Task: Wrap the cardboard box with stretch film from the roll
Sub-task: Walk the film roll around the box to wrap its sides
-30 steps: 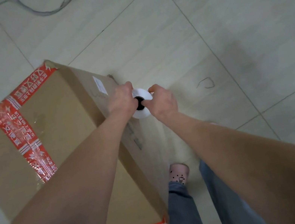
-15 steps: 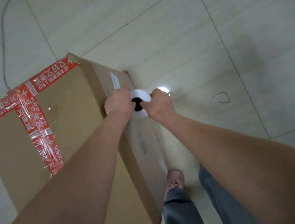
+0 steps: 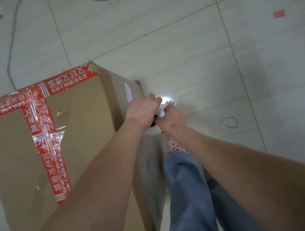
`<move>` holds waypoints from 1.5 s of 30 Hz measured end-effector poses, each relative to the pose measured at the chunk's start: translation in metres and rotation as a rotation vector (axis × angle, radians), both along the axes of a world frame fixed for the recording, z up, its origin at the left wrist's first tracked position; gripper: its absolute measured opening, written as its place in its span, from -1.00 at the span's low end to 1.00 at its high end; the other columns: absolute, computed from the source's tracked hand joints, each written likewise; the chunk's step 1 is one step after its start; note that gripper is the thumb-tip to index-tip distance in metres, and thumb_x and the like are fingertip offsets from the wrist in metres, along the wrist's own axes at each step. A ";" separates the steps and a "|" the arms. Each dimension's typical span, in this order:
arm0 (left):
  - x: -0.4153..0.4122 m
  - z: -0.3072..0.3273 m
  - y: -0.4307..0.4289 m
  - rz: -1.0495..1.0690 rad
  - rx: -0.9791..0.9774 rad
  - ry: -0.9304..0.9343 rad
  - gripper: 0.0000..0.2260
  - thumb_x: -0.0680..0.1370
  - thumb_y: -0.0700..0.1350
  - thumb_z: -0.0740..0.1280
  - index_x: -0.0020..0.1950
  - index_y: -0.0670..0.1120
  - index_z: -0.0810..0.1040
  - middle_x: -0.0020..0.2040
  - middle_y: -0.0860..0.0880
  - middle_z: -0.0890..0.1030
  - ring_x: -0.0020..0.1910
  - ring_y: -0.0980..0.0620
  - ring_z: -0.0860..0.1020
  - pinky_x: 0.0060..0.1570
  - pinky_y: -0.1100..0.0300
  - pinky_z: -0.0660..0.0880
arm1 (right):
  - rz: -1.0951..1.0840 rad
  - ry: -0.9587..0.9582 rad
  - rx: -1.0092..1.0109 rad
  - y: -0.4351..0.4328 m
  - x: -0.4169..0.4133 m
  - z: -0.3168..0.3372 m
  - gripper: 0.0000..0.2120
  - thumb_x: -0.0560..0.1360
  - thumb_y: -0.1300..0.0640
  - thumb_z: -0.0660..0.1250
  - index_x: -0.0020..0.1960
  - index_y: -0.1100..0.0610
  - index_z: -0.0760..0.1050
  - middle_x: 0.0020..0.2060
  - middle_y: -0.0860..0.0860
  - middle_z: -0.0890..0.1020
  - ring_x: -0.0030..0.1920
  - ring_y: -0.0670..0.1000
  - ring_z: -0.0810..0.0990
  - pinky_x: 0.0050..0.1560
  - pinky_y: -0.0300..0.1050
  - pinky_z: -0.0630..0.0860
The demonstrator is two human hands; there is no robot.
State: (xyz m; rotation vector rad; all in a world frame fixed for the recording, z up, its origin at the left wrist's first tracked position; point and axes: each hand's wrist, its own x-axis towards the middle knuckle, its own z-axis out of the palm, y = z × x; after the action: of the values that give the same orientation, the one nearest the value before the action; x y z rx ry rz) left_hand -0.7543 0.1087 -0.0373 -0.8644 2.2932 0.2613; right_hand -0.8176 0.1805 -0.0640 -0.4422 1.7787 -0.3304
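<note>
Beside taped cardboard box [image 3: 80, 128], both hands [image 3: 142, 111] gripping film roll [image 3: 159, 114]

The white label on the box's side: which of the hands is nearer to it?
Left. The left hand grips the film roll just below the white label; the right hand holds the roll's far side, farther from the cardboard box.

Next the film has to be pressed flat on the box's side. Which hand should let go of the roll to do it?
Probably the left hand. It grips the roll on the box side, right over that side face. The right hand is on the outer side and can keep the roll.
</note>
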 end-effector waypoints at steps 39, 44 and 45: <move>-0.037 0.000 -0.127 0.162 -0.036 0.004 -0.77 0.50 -0.14 0.27 0.13 -0.16 0.42 0.06 -0.16 0.53 0.00 -0.18 0.53 -0.23 0.11 0.33 | -0.001 0.257 -0.047 -0.103 -0.046 0.010 -0.53 0.45 -0.12 0.31 0.28 0.04 0.31 0.02 0.00 0.58 -0.01 0.09 0.58 -0.14 -0.09 0.43; -0.036 0.005 -0.150 0.194 -0.118 -0.112 -0.73 0.51 -0.04 0.27 0.17 -0.08 0.46 0.04 -0.09 0.55 0.01 -0.12 0.54 -0.19 0.15 0.30 | -0.108 0.058 0.028 -0.125 -0.036 0.004 -0.47 0.43 -0.16 0.33 0.23 0.14 0.33 0.02 0.07 0.59 -0.07 0.12 0.63 -0.09 -0.01 0.55; -0.036 0.006 -0.154 0.198 -0.124 -0.136 -0.75 0.50 -0.04 0.27 0.15 -0.07 0.47 -0.01 -0.08 0.54 -0.04 -0.11 0.53 -0.20 0.15 0.29 | -0.126 0.056 0.007 -0.131 -0.034 0.003 -0.51 0.43 -0.12 0.34 0.21 0.16 0.34 0.02 0.07 0.59 -0.08 0.12 0.63 -0.11 -0.01 0.56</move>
State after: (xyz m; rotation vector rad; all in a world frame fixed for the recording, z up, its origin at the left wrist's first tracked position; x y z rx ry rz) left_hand -0.7900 -0.0450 -0.0312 -1.1394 2.1174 0.1428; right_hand -0.8516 0.0499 -0.0612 -0.3380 1.8661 -0.4036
